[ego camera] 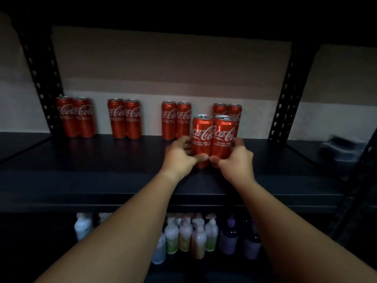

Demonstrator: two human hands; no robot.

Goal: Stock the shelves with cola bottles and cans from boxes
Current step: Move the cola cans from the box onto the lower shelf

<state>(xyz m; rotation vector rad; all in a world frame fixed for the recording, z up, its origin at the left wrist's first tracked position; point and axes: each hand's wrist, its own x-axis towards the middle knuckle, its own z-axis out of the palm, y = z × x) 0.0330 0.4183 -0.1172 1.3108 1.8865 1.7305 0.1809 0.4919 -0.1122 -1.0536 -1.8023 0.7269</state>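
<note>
On the black shelf (pixel 102 160), a little right of the middle, two red cola cans stand upright and touch each other side by side. The left hand (pixel 179 156) holds the left front can (pixel 201 137). Its fingers curl around the can's left side and its thumb lies across the front, low down. The right hand (pixel 236 158) holds the right front can (pixel 223 139) the same way, with fingers around the right side and the thumb low on the front. The two thumbs almost meet between the cans. I cannot tell if the cans sit on the shelf or are lifted a tiny bit.

Behind them, along the back of the shelf by the pale wall (pixel 163 68), stand four pairs of the same red cans. The far left pair (pixel 76 117) is near the black post with holes (pixel 40 78). Next comes a second pair (pixel 124 119), then a third pair (pixel 176 120). The fourth pair (pixel 227 112) is right behind the two held cans and is partly hidden by them. Gaps sit between the pairs.

Another black post (pixel 285 92) stands on the right. Past it, a blurry grey thing (pixel 342 148) lies on the next shelf over.

Down below, on the lower shelf, many pump bottles (pixel 187 235) stand close together, white, green, orange and purple. It is dark there.
</note>
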